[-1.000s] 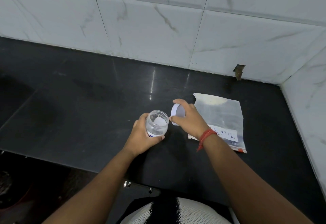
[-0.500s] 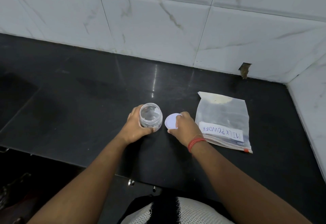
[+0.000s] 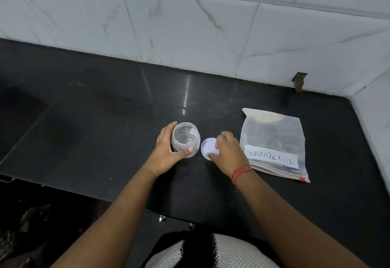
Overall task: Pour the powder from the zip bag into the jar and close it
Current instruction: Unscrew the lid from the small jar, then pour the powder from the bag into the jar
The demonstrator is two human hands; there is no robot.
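The open clear jar (image 3: 185, 138) is clasped upright by the left hand (image 3: 168, 151) on the worktop (image 3: 95, 109). The white lid (image 3: 209, 148), laid flat just beside it, is pinched by the right hand (image 3: 229, 153). Toward the right edge, the zip bag (image 3: 274, 143) is labelled "MILK POWDER"; its contents are hard to make out.

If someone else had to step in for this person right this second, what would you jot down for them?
Left hand: wrapped around the clear jar, which stands upright and open on the black counter.
Right hand: fingers on the white lid, lying on the counter just right of the jar; whether it is gripped or only touched is unclear.
Zip bag, labelled MILK POWDER: flat on the counter to the right, untouched.
Done: lid off; jar looks empty.
Left: pick up and open the bag, pour the powder in, put the lid on.
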